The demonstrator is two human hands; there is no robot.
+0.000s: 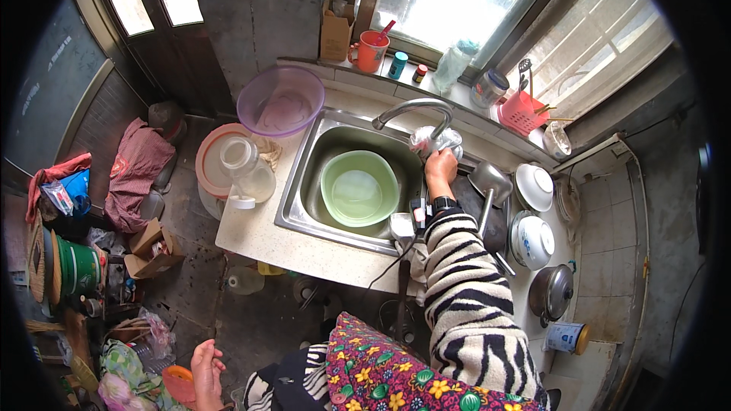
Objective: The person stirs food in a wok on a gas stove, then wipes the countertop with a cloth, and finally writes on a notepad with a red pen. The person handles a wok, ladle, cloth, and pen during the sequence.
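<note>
My right hand reaches over the sink's right rim to the base of a curved metal faucet. Its fingers are closed at a crumpled white wrap around the faucet's base; whether that is cloth or plastic I cannot tell. The fingertips are partly hidden. In the steel sink sits a pale green basin with what looks like water in it. My left hand hangs low at the left, its fingers loosely bent and apart with nothing seen in them. Beside it shows an orange bowl-like thing.
On the counter's left stand a purple basin and a clear plastic jug. Bowls, a metal ladle and a lidded pot are at right. An orange mug and jars line the sill. Clutter covers the left floor.
</note>
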